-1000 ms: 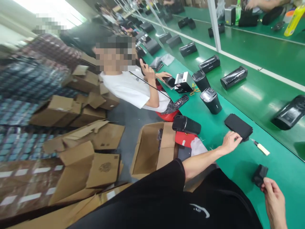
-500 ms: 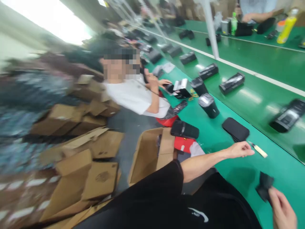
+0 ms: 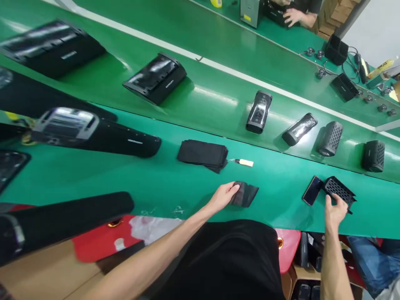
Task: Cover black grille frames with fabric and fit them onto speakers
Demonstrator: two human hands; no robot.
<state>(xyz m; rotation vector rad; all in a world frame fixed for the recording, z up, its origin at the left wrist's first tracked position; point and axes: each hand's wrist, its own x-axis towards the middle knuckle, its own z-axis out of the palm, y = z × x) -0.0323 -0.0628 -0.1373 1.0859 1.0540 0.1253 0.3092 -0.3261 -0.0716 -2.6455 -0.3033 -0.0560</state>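
Between the thumb and fingers of my left hand (image 3: 222, 196) is a thin black fabric piece (image 3: 246, 195), held just above the green table. A stack of similar black fabric pieces (image 3: 202, 153) lies beyond it, next to a small cream-handled tool (image 3: 245, 162) with a thin tip. Off to the right, my right hand (image 3: 336, 211) grips the near edge of a black perforated speaker shell (image 3: 340, 191). The shell looks open and hollow, and part of its near side is hidden by my fingers. Close to its left lies a phone (image 3: 312, 190).
Several black speakers (image 3: 158, 79) stand along the green conveyor strip behind the table. Larger black housings (image 3: 125, 139) occupy the table's left end. A red stool (image 3: 103, 241) and cardboard sit below the edge. A co-worker's hand (image 3: 295, 17) shows across the line; another person's jeans (image 3: 370, 262) are at right.
My view has swung to the right. The black fabric piece has passed from my right hand to my left. My right hand has moved onto the perforated shell.
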